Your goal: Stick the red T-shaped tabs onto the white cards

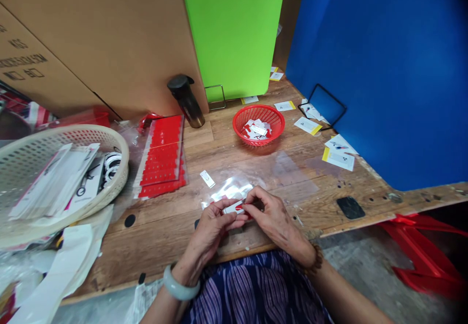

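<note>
Near the table's front edge my left hand (216, 224) holds a small white and red card (233, 208) between thumb and fingers. My right hand (268, 212) pinches at the card's right end, where a red patch shows; whether it grips the card or a separate red piece is too small to tell. Just beyond the hands a clear plastic sheet (270, 175) lies flat and shiny. A similar small white card (207, 178) rests on the wood to the left of it. Farther back, a red basket (239, 114) contains several such white and red cards.
On the left stand a cream basket (122, 155) of long white packets and red perforated sheets (163, 153). A black bottle (186, 102) leans toward a cardboard box (109, 36). Green (234, 31) and blue (380, 80) panels border the table; yellow-edged cards (307, 125) lie at right.
</note>
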The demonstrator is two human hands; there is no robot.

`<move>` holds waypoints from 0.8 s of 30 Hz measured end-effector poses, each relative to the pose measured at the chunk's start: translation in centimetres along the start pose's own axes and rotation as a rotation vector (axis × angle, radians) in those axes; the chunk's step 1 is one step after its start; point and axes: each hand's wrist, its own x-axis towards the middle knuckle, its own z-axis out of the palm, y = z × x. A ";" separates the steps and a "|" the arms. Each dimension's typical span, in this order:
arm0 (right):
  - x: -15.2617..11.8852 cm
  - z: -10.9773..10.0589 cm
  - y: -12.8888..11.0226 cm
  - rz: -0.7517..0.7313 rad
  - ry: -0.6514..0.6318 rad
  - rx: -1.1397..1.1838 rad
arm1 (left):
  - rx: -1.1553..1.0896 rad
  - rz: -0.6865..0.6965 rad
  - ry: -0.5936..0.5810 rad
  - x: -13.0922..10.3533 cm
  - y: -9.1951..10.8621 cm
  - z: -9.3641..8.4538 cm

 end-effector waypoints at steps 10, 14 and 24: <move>0.1 0.2 -0.2 0.037 -0.028 0.027 | 0.064 0.064 0.071 0.6 -0.9 -0.5; -0.2 0.8 -0.2 0.102 -0.010 0.053 | 0.139 0.161 0.119 1.0 -1.3 -0.7; -0.3 1.0 -0.7 0.094 0.029 0.066 | 0.198 0.164 0.136 0.7 -0.8 -0.8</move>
